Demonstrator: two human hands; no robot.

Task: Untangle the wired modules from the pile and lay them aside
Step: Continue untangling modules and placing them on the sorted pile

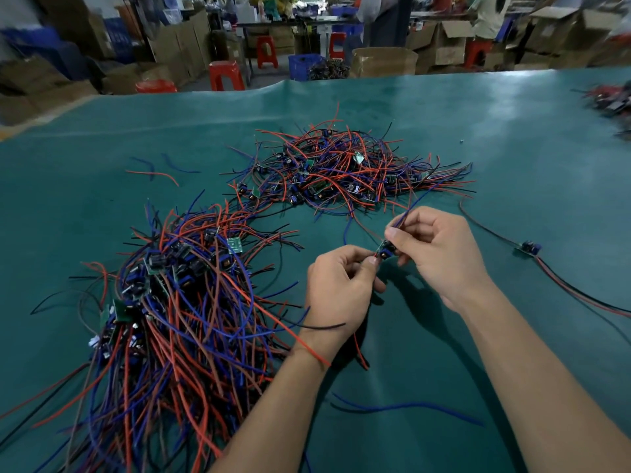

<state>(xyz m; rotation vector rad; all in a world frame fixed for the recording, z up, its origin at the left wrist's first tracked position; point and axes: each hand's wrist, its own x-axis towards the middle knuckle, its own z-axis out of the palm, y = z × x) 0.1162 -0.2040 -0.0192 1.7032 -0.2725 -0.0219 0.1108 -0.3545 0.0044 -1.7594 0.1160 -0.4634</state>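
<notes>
A small green wired module (385,250) is held between both hands over the green table mat. My left hand (338,288) pinches its red and black wires at the near end. My right hand (433,247) grips the module and its blue wire, which runs up toward the tangled pile (341,169) in the middle of the table. A larger heap of modules with red, blue and black wires (177,302) lies to the left, its wires fanned toward me. One separate module (528,248) lies at the right with its wires stretched out.
Loose blue and red wires (153,169) lie at the left back, and a blue wire (409,406) lies between my forearms. Another blurred bundle (611,100) sits at the far right edge. Beyond the mat (478,114) are red stools, boxes and people.
</notes>
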